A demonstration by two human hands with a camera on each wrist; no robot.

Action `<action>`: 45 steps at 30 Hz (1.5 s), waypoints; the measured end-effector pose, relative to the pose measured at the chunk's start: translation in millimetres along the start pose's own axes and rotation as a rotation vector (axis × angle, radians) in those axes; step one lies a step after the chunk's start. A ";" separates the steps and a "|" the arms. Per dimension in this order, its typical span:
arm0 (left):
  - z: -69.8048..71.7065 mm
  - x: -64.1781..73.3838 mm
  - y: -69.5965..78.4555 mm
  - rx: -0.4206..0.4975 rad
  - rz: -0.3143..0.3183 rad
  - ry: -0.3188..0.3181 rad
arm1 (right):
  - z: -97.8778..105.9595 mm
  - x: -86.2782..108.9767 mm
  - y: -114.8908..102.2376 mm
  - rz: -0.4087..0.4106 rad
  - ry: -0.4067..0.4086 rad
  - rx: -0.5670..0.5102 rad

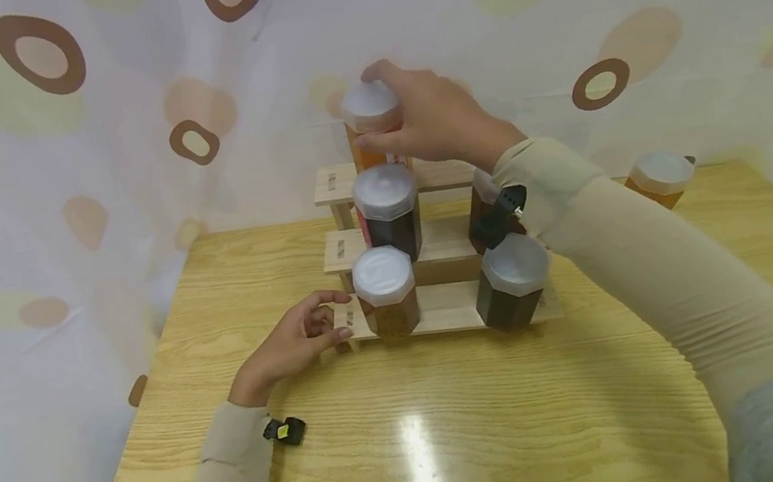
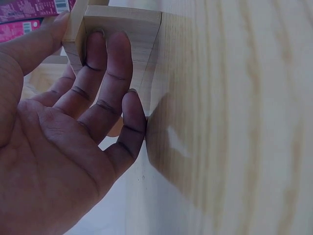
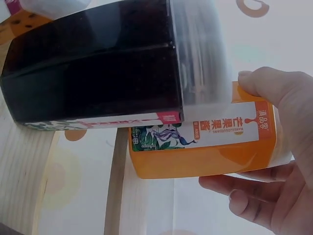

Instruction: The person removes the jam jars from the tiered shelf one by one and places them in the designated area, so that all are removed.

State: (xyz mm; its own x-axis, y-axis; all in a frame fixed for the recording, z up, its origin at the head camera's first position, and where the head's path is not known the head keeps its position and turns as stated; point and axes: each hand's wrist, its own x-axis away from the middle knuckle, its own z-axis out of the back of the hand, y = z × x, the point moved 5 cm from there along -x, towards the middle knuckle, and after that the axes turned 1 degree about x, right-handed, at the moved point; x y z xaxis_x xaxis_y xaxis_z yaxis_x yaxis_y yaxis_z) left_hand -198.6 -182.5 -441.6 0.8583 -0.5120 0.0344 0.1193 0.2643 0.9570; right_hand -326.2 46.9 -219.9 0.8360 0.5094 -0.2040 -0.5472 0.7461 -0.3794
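A three-step wooden rack stands on the table with jars on its steps. On the top step at the left, my right hand grips an orange jam jar with a clear lid, thumb and fingers on opposite sides. My left hand holds the left end of the bottom step. In the left wrist view its thumb and curled fingers meet around the wood. Below the orange jar, a dark jar sits on the middle step. An amber-brown jar occupies the bottom step's left side.
Another dark jar stands at the bottom step's right. Behind it, a brown jar is partly hidden by my right wrist. An orange jar is farther right on the wooden table. A patterned curtain hangs behind.
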 end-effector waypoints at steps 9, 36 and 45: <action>-1.3 -0.1 -1.7 0.001 -0.001 0.003 | 3.6 -0.1 -2.5 0.010 0.024 0.025; -1.7 1.5 1.7 0.025 -0.011 -0.003 | 60.2 21.2 31.5 -0.060 0.120 -0.083; -5.2 -0.6 1.9 0.030 -0.004 -0.008 | 81.0 45.0 69.6 -0.110 0.178 -0.089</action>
State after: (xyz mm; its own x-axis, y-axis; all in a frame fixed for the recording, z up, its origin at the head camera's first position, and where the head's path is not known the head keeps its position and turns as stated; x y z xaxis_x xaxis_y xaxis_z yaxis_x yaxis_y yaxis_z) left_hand -196.3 -177.5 -441.3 0.8539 -0.5194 0.0331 0.1071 0.2375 0.9655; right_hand -330.1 156.5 -182.4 0.8887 0.3377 -0.3100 -0.4533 0.7479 -0.4849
